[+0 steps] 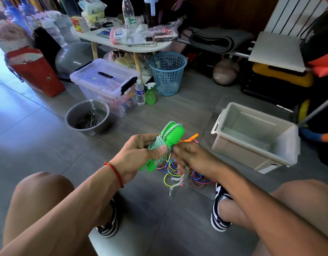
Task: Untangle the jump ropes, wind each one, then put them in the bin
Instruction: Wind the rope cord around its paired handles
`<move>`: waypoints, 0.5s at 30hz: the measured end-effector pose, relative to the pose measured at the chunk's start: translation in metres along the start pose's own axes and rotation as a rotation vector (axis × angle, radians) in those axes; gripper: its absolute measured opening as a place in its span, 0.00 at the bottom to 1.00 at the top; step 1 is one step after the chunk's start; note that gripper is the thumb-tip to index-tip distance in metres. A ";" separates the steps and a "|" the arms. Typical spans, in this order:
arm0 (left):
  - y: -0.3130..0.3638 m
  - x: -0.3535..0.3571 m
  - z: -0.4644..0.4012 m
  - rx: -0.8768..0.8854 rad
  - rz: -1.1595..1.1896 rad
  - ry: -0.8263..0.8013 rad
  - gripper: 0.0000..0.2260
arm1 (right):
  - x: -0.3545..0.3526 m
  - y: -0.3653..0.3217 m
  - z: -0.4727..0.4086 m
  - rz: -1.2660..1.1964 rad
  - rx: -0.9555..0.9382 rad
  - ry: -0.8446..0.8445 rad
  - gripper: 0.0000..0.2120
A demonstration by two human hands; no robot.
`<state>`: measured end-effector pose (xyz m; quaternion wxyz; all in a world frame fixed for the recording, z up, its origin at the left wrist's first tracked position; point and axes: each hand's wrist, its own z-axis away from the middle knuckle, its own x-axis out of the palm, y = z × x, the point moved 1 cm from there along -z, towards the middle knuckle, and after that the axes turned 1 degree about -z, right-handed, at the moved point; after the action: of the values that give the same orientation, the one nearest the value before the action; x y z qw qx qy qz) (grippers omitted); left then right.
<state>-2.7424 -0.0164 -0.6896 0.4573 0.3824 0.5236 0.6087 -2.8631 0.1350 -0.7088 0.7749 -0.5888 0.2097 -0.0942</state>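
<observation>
Above the grey tiled floor [159,218], between the person's bare knees, both hands are working on a green jump rope [160,145]. The left hand [139,154] is gripping the bundle, its fingers curling around the two green handles [173,134] and its thumb pressing on the pale green-and-white cord that is wrapping around them; a red string bracelet [115,172] is circling that wrist. The right hand [192,157] is pinching the same cord just beside the bundle, and the loose frayed end of the cord is dangling below it. Under the hands, a tangle of other ropes [178,172] in yellow, blue, pink and red is lying on the floor, with an orange handle [191,137] sticking out behind the green one. To the right, well apart from the hands, a pale open bin [224,145] is sitting on the floor, nothing showing inside it. Farther back to the left, a metal basin [74,124] is standing near a clear lidded storage box [96,84], with a water bottle [140,93] and a green spray bottle [150,95] just beside it and a blue mesh basket [167,72] behind. A white bench [104,40] at the back is carrying bottles and packets. Striped shoes are showing at the bottom of the view.
</observation>
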 end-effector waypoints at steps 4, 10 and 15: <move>-0.002 -0.006 -0.005 0.021 -0.037 0.055 0.10 | -0.001 -0.009 -0.005 0.220 -0.035 0.105 0.16; -0.013 -0.013 -0.017 0.091 -0.306 0.175 0.09 | 0.021 -0.020 -0.004 0.491 0.053 0.173 0.14; -0.024 -0.010 -0.027 0.066 -0.547 0.351 0.16 | 0.028 -0.024 -0.010 0.572 0.156 0.283 0.15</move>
<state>-2.7613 -0.0333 -0.7179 0.4940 0.1314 0.6973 0.5024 -2.8402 0.1087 -0.6944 0.7760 -0.4260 0.4642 0.0305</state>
